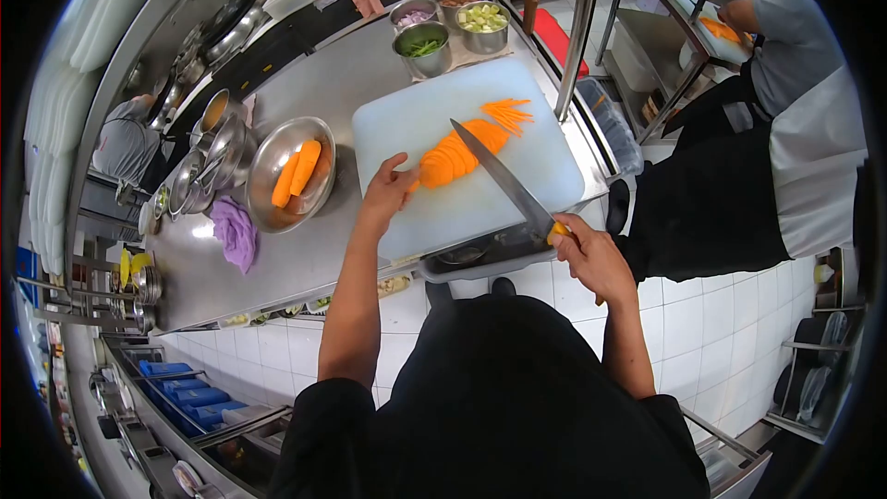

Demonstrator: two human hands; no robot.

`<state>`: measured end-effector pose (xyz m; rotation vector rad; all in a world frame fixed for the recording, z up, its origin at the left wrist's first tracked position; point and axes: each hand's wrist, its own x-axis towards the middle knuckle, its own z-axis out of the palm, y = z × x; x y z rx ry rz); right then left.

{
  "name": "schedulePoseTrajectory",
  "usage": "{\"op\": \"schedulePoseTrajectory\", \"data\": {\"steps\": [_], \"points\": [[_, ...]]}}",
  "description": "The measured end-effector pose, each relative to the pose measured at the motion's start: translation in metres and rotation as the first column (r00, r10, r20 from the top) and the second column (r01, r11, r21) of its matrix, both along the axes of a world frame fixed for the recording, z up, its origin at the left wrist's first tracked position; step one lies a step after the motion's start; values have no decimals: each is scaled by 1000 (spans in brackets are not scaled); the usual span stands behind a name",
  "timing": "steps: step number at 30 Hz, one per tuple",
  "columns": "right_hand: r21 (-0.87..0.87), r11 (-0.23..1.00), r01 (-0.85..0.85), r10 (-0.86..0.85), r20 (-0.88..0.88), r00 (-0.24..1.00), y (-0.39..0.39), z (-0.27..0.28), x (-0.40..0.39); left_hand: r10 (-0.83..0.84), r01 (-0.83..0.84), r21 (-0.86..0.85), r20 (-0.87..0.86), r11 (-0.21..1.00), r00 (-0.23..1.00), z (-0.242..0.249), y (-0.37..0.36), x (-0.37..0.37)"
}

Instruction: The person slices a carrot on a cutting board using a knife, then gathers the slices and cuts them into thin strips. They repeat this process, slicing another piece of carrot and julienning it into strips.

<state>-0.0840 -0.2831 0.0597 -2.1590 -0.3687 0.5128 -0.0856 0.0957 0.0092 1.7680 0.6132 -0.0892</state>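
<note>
My right hand (pixel 593 261) is wrapped round the yellow handle of a kitchen knife (pixel 510 187). The blade slants up and left, its tip over a fanned row of carrot slices (pixel 449 159). My left hand (pixel 388 192) is at the near left end of that row, its fingers apart and a fingertip right at the last slices. Thin carrot strips (pixel 508 116) lie beyond the row. All of the cut carrot rests on a white cutting board (pixel 393 129). Left of the board, a steel bowl (pixel 325 196) holds peeled carrots (pixel 297 174).
Behind the board stand steel containers with green pieces (pixel 422 48), pale cubes (pixel 483 18) and chopped purple onion (pixel 413 17). A purple cloth (pixel 235 233) lies left of the bowl. Under the counter's front edge sits a grey bin (pixel 499 263). Another person (pixel 711 176) stands on the right.
</note>
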Motion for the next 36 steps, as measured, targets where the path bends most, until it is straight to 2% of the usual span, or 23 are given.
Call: {"op": "schedulePoseTrajectory", "data": {"steps": [3,6,9,10,12,15,18,21,24,27,30,33,36], "points": [[8,1000,-25,25,11,1000,4,1,3,6,15,-131,164,991,986,-15,17,-16],[-14,996,-88,88,17,996,11,7,4,-16,17,-3,187,1000,982,-20,16,-28],[-8,984,-178,178,51,983,19,3,8,-57,28,99,304,995,951,-29,9,-35],[3,978,-209,209,65,976,22,-1,9,-65,16,180,271,983,960,-26,5,-37],[16,963,-268,265,96,959,30,-6,10,-77,6,339,198,941,977,-16,-3,-43],[-16,945,-327,325,185,928,43,-12,13,-200,29,538,261,842,944,-5,-4,-49],[-82,933,-352,361,234,903,55,-11,11,-305,-37,681,376,732,875,-12,2,-50],[-118,921,-372,390,271,880,60,-8,15,-173,-48,509,377,859,910,-15,-10,-44],[-166,908,-385,417,271,868,62,-3,11,-222,-125,629,444,767,868,-25,-13,-34],[-208,901,-381,427,276,861,63,5,7,-339,-159,757,457,634,823,-30,-9,-33],[-229,897,-378,432,268,861,68,5,1,-206,-146,651,432,745,878,-37,-11,-37],[-289,883,-371,444,256,859,77,-4,0,-244,-197,641,532,741,811,-42,-9,-34],[-324,880,-347,432,244,868,86,-1,-5,-244,-199,633,541,748,805,-39,-6,-29]]}}
